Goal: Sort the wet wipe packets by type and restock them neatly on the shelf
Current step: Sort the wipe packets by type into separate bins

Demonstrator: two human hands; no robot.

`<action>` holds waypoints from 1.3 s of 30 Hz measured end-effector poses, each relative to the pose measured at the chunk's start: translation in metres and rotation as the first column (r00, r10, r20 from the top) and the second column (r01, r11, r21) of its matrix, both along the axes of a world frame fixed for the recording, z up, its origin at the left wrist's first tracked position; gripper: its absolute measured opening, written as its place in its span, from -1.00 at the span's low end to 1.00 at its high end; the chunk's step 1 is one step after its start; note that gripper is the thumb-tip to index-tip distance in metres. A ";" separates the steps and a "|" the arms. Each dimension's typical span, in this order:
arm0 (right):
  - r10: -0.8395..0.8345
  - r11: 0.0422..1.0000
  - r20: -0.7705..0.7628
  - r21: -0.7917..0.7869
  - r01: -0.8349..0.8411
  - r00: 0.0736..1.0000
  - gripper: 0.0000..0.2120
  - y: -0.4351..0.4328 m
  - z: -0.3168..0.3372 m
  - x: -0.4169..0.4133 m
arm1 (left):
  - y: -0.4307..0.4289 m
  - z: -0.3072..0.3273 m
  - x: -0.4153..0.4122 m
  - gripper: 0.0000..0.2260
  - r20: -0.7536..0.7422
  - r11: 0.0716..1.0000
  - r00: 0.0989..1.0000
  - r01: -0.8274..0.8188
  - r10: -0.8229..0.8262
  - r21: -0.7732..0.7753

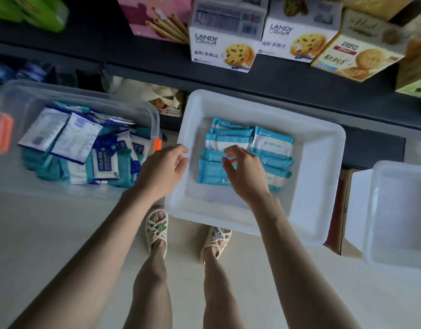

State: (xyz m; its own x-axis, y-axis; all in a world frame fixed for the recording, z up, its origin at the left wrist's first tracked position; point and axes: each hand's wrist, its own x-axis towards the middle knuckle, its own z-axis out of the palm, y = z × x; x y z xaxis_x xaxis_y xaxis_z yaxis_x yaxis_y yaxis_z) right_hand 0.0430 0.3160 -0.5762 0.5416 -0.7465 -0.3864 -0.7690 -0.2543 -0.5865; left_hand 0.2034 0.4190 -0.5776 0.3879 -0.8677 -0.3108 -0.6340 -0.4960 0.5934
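Standing on pale floor (50,233) | dark shelf (299,91) | white tray (318,186)

The right hand (246,173) covers parts of the light-blue wet wipe packets (272,141) in the white plastic tray (323,186); print on them is too small to read; the second white plastic bin (399,214) is cut off by the right edge; the clear plastic tub (5,96) blurs at the left edge; the green packages (31,10) on the dark shelf are blurred and cropped.
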 end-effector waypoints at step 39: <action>-0.660 0.521 -0.241 0.536 0.665 0.711 -0.62 0.189 -0.166 0.278 | 0.148 -0.136 0.224 -0.38 -0.102 0.591 0.617 -0.676 0.781 0.439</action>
State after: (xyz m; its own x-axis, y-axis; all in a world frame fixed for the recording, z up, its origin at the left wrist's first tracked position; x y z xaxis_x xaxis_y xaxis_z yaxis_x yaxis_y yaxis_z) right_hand 0.3210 0.5054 -0.7419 -0.0226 -0.5375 -0.8430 -0.5821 0.6926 -0.4260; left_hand 0.4274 0.5667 -0.7131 0.7005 -0.1477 -0.6982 0.1839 -0.9080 0.3765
